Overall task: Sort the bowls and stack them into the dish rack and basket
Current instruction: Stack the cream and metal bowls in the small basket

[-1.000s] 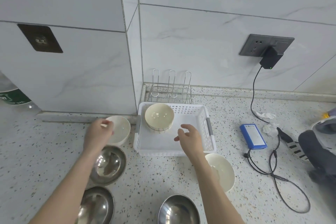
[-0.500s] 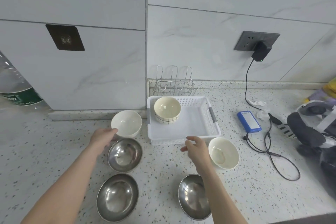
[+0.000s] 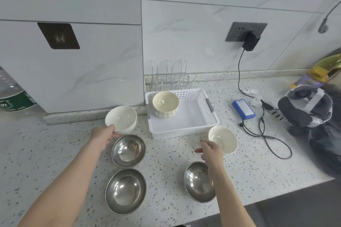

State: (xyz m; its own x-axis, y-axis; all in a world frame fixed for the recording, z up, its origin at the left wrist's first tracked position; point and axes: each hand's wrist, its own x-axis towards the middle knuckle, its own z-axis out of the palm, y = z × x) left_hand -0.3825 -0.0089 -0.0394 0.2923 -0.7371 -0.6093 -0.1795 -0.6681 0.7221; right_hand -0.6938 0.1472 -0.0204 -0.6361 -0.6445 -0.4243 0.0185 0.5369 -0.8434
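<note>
A white basket stands against the wall corner and holds two stacked cream bowls in its back left. Behind it is an empty wire dish rack. My left hand grips the near rim of a white bowl left of the basket. My right hand hovers with relaxed fingers at the left edge of another cream bowl in front of the basket's right corner, holding nothing. Three steel bowls lie on the counter: one under the white bowl, one nearer me, one beneath my right forearm.
A blue power bank with black cables lies right of the basket, plugged to a wall charger. A headset and dark cloth sit at far right. A water bottle stands far left. The counter edge runs front right.
My right hand has pulled back out of the basket to the cream bowl on the right. My left hand now holds the white bowl's rim. The camera view has widened.
</note>
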